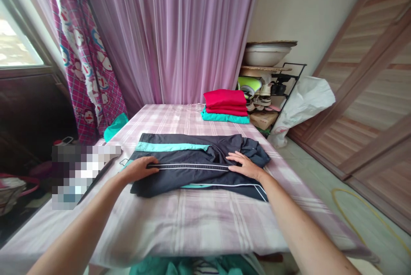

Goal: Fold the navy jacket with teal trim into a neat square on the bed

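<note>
A dark navy garment (192, 159) with teal panels and thin white stripes lies folded lengthwise on a table covered by a pink checked cloth (180, 219). My left hand (139, 169) rests flat on the garment's left end, fingers stretched along a white stripe. My right hand (243, 164) lies flat on the right part, fingers apart, pressing the fabric near the bunched right end. Neither hand grips anything.
A folded stack of red and teal clothes (225, 106) sits at the table's far right. A teal cloth (114, 126) hangs off the far left edge. A shelf rack with shoes and a basin (268, 82) and a white bag (302, 104) stand to the right. Curtains hang behind.
</note>
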Demonstrator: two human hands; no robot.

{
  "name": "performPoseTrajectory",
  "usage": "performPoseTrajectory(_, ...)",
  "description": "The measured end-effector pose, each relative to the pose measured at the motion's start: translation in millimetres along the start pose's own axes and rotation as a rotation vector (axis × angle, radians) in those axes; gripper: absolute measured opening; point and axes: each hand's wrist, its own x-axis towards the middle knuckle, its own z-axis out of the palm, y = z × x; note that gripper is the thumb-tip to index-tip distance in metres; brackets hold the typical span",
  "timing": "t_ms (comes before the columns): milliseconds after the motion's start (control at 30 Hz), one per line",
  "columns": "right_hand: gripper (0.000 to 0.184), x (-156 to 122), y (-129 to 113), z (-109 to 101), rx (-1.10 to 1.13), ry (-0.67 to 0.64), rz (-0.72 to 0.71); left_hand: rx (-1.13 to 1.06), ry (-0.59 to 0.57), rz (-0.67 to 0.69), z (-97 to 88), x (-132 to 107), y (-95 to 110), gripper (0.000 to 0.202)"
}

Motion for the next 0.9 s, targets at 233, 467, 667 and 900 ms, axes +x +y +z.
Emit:
performPoseTrajectory(233, 0.044, 5.8, -11.5, -9.5, -0.225, 0.002, -0.026, 0.010, 0.071, 0.039, -42.3, -1.3, 10.2, 0.035)
performPoseTrajectory(467, 0.039, 28.0, -10.3, -17.0, -0.418, 0.101, -0.052, 0.093, 0.166, 0.012, -112.8, -12.0, 27.6, 0.044)
performPoseTrajectory(667, 0.031, 52.9, 7.2, -41.4, -0.380, 0.149, 0.018, 0.169, 0.319, -0.024, -148.8, -6.2, 36.3, 0.047)
performPoseTrajectory(900, 0.037, 71.8, 7.6, -71.0, -0.288, 0.055, -0.012, 0.413, 0.382, -0.089, -159.6, 10.8, 25.6, 0.052)
